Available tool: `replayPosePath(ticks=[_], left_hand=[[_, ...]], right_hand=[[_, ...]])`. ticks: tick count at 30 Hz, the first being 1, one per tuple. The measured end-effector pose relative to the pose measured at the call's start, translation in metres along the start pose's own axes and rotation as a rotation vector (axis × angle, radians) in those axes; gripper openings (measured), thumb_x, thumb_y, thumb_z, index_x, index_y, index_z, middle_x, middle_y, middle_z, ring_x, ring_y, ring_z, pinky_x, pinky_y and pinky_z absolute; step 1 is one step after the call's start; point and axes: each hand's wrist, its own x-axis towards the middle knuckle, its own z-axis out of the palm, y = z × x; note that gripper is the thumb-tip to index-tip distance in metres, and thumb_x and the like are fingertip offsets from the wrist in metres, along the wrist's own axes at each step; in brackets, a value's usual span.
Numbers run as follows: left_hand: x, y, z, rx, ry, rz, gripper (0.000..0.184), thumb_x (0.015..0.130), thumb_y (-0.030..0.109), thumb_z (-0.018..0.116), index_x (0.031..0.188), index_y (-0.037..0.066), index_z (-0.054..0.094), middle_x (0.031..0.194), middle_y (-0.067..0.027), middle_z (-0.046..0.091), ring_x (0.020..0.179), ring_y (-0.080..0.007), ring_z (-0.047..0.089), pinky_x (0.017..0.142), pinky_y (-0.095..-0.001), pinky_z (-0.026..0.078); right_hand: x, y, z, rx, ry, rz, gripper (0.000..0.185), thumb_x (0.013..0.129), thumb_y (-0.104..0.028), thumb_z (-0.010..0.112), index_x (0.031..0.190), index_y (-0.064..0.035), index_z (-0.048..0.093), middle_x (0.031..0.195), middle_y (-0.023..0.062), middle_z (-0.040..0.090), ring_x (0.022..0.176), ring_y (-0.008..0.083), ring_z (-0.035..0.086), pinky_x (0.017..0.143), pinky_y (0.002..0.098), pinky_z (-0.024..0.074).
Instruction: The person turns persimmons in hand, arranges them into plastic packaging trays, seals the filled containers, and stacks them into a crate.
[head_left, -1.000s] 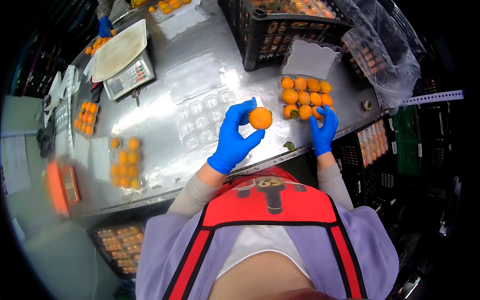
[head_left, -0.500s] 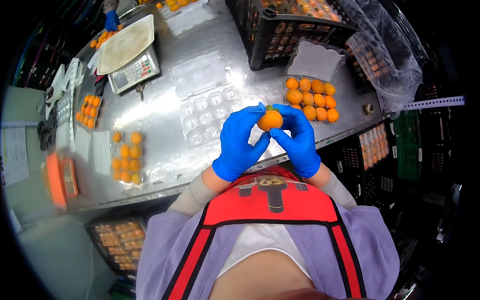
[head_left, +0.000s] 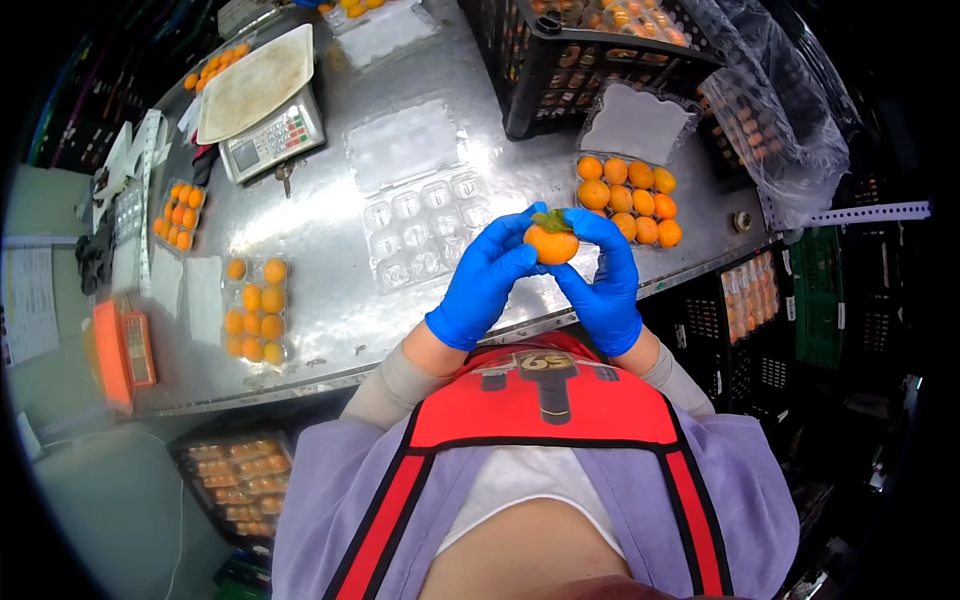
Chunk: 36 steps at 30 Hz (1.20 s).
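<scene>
An orange persimmon (head_left: 551,246) with a green leafy top is held between both hands, over the near edge of the metal table. My left hand (head_left: 483,280), in a blue glove, grips its left side with thumb and fingers. On the other side, my right hand (head_left: 606,285), also gloved in blue, pinches it near the leafy top. Just beyond the hands lies a clear plastic tray (head_left: 420,232) with bare hollows and its lid folded back. To the right, an open clear pack of persimmons (head_left: 630,200) sits close to my right hand.
A black crate (head_left: 590,75) of packed fruit stands at the back right. Left of centre is a weighing scale (head_left: 265,125). More packs of persimmons (head_left: 258,312) lie on the left, near an orange device (head_left: 122,355). Crates stand below the table's front edge (head_left: 330,378).
Both hands have turned the persimmon, so more of its green top now shows. At the far left, a co-worker's gloved hand has moved away from the fruit behind the scale.
</scene>
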Motion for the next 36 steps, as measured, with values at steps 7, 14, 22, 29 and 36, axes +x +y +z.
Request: replayPosePath(ticks=[7,14,22,29,36], left_hand=[[0.002,0.004,-0.007,0.307,0.149,0.335,0.053,0.075,0.0,0.069,0.122,0.006,0.045,0.136,-0.0119,0.042,0.119,-0.0223,0.048,0.097,-0.0359,0.042],[0.004,0.002,-0.011,0.84,0.213,0.593,0.053,0.069,0.002,0.072,0.116,0.007,0.047,0.119,-0.0104,0.05,0.117,-0.0242,0.05,0.096,-0.0352,0.042],[0.005,-0.005,-0.011,1.524,0.028,0.519,0.061,0.068,0.016,0.076,0.122,0.007,0.049,0.121,-0.0159,0.052,0.106,-0.0344,0.054,0.09,-0.0411,0.044],[-0.002,-0.006,-0.034,1.445,0.097,0.434,0.076,0.071,0.022,0.076,0.134,0.002,0.039,0.137,-0.017,0.042,0.126,-0.0326,0.042,0.103,-0.0389,0.035],[-0.02,-0.009,-0.09,1.446,0.34,0.442,0.074,0.073,0.018,0.074,0.135,0.002,0.038,0.136,-0.0169,0.043,0.125,-0.0327,0.042,0.103,-0.0388,0.035]], right_hand=[[0.005,0.0,-0.006,0.096,-0.108,0.157,0.054,0.077,-0.002,0.062,0.127,-0.004,0.044,0.131,0.0118,0.048,0.119,0.0223,0.048,0.097,0.0335,0.0374],[0.01,0.001,-0.005,0.156,-0.123,0.241,0.057,0.078,-0.006,0.062,0.132,-0.0047,0.041,0.137,0.0115,0.044,0.121,0.0211,0.047,0.096,0.0339,0.0368],[0.004,0.018,-0.008,0.11,-0.415,0.439,0.063,0.081,-0.013,0.066,0.137,-0.0068,0.039,0.133,0.0105,0.046,0.116,0.0204,0.049,0.095,0.0313,0.0404],[-0.032,0.129,-0.07,0.062,0.075,0.513,0.061,0.077,-0.007,0.069,0.132,-0.0026,0.044,0.127,0.0073,0.051,0.11,0.0158,0.051,0.094,0.0286,0.0418],[-0.032,0.177,-0.135,-0.22,0.452,0.409,0.047,0.076,-0.01,0.073,0.116,-0.001,0.051,0.118,0.0101,0.053,0.108,0.0185,0.051,0.093,0.0313,0.0422]])
